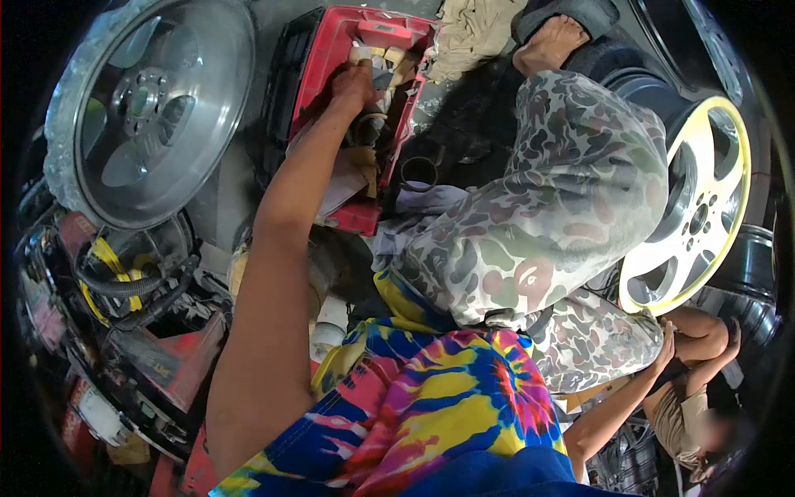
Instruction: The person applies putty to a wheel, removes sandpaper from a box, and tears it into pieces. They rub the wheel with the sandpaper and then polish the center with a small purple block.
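Nearest us, the blue, yellow and pink tie-dyed shirt [447, 406] and the camouflage-patterned trousers [571, 182] bunch in soft folds. Our right hand [665, 348] lies at the trouser knee, just beside the yellow-edged, silver-spoked wheel [702, 178]; its fingers look fairly straight, though we cannot tell whether they press on cloth or rim. That wheel should be heavy and rigid, best taken by opposite sides of its rim or through the spoke openings; its smooth finish could slip and scratch.

Farther out, beyond our knees, sits the open red rectangular plastic crate [323, 54], our left hand [354, 85] reaching inside with bent fingers. What they pinch, if anything, we cannot tell. The crate's walls look stiff but slightly springy; loaded, it would probably lift steadiest by opposite edges. The crumpled brown cardboard [362, 161] inside would be light and bend easily, unlike the hard small parts.

Beyond it, the limp beige cloth [472, 37] lies wrinkled, while the large polished metal wheel [203, 91] curves like a shallow bowl. Another person [683, 422] sits past our right arm.
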A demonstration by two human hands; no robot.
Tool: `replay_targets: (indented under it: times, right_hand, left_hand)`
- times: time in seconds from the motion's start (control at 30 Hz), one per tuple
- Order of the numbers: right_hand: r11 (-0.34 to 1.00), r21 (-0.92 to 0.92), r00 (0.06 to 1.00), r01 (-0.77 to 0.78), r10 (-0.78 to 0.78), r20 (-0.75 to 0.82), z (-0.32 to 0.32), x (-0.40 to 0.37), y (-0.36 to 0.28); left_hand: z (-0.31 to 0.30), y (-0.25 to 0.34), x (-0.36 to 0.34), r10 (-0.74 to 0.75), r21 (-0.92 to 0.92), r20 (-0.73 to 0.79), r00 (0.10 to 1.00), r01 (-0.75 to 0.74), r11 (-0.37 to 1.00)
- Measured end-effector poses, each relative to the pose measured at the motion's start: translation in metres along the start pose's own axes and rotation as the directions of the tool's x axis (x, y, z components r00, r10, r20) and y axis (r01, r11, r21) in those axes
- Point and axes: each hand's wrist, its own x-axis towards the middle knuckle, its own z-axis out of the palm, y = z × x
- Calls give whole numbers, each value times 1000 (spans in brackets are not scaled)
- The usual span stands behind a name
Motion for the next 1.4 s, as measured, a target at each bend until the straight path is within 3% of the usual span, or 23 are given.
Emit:
replay_targets:
  times: [0.13,0.2,0.23,0.3,0.33,0.43,0.5,0.6,0.63,0.7,0.73,0.8,0.87,0.9,0.93,0.97,1.0,1.07,1.1,1.2,1.27,1.33,1.4]
  right_hand:
    - [982,-147,992,121,-116,48,23,-15,-29]
    - [965,-195,982,177,-161,98,21,-12,-28]
    - [980,-152,991,132,-126,49,23,-13,-30]
    - [994,-85,997,66,-69,-25,28,-13,-38]
    - [994,-98,999,37,-40,-29,35,-14,-47]
    - [966,-251,997,-67,77,29,65,-27,-94]
    - [901,-416,972,-124,194,131,109,-48,-151]
    - [780,-602,889,-170,385,248,164,-61,-220]
    - [754,-642,903,-138,362,231,166,-60,-208]
    - [660,-746,941,-84,299,158,144,-48,-147]
    - [592,-803,955,-73,273,114,131,-41,-114]
    - [446,-893,969,-64,241,51,109,-32,-63]
    - [350,-934,975,-70,223,10,94,-27,-36]
    - [334,-939,975,-76,222,0,90,-27,-27]
    - [330,-940,978,-86,209,-16,86,-24,-22]
    - [381,-920,977,-92,212,-10,82,-24,-16]
    - [448,-887,977,-108,213,-11,80,-22,-15]
    - [598,-790,978,-137,210,-11,78,-22,-16]
    - [671,-726,978,-152,207,-14,76,-22,-17]
    - [853,-486,980,-189,197,-35,67,-21,-12]
    - [929,-305,977,-211,204,-54,59,-19,-4]
    - [964,-134,972,-230,222,-75,56,-19,7]
    - [968,7,963,-250,249,-99,56,-25,17]
  left_hand:
    - [1,-4,-32,72,-43,-14,997,-72,996]
    - [8,-8,-62,302,19,97,948,-305,952]
    - [15,-10,-79,294,17,94,951,-297,955]
    - [29,-13,-112,299,-223,-239,924,-352,909]
    - [20,-10,-122,300,-222,-240,923,-353,909]
    - [3,-14,-132,243,-267,-127,962,-270,925]
    - [3,-25,-123,166,-136,45,985,-158,978]
    - [3,-37,-96,279,-116,134,951,-265,957]
    - [0,-38,-86,280,-116,131,951,-266,957]
    - [-7,-36,-67,184,-371,243,952,-84,925]
    - [-11,-35,-59,188,-371,243,952,-87,924]
    - [-18,-36,-39,247,-616,454,856,101,782]
    - [16,-42,-16,162,-684,422,892,196,703]
    - [17,-37,-21,93,-563,162,982,14,826]
    - [12,-29,-30,77,-372,-122,990,-117,921]
    - [4,-21,-33,80,-243,-113,990,-105,964]
    - [13,-20,-31,79,-242,-112,991,-105,965]
    - [40,-22,-22,-44,-217,-354,934,-37,975]
    - [35,-24,-23,-43,-217,-355,934,-37,976]
    - [-9,-28,-42,14,-386,-362,932,-164,908]
    - [-49,-27,-75,-42,-424,-598,800,-271,864]
    - [-78,-34,-108,-133,-428,-655,744,-220,877]
    - [-88,-53,-132,-194,-506,-627,755,-204,838]
